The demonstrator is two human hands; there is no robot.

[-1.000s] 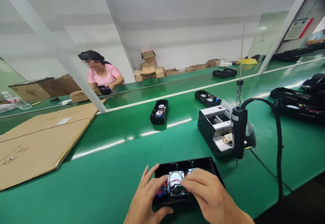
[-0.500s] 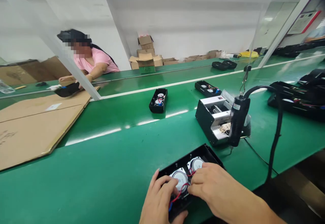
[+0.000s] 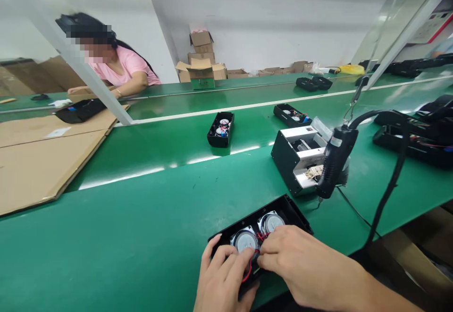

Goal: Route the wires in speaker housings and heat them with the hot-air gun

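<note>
A black speaker housing [image 3: 294,214] lies open on the green bench in front of me, tilted in view. Inside sit two round speakers, the nearer speaker [image 3: 245,241] and the farther speaker [image 3: 272,221], joined by red wires [image 3: 249,270]. My left hand [image 3: 220,274] grips the housing's near left end, thumb at the front wall, with fingertips reaching in to the nearer speaker. With fingers pinched together, my right hand [image 3: 300,262] holds the red wires beside the speakers; its fingertips are partly hidden.
An electric screwdriver [image 3: 338,161] hangs on a cable in front of a screw feeder [image 3: 295,158]. More housings stand beyond: one housing [image 3: 221,130], another housing [image 3: 290,115], and a pile [image 3: 414,142] at right. Flat cardboard [image 3: 46,170] lies left, near a co-worker [image 3: 123,69].
The view has shifted slightly. My hands stay at the housing, fingers moving a little over the wires. The hanging screwdriver tilts more, and the co-worker's black item now rests on the cardboard.
</note>
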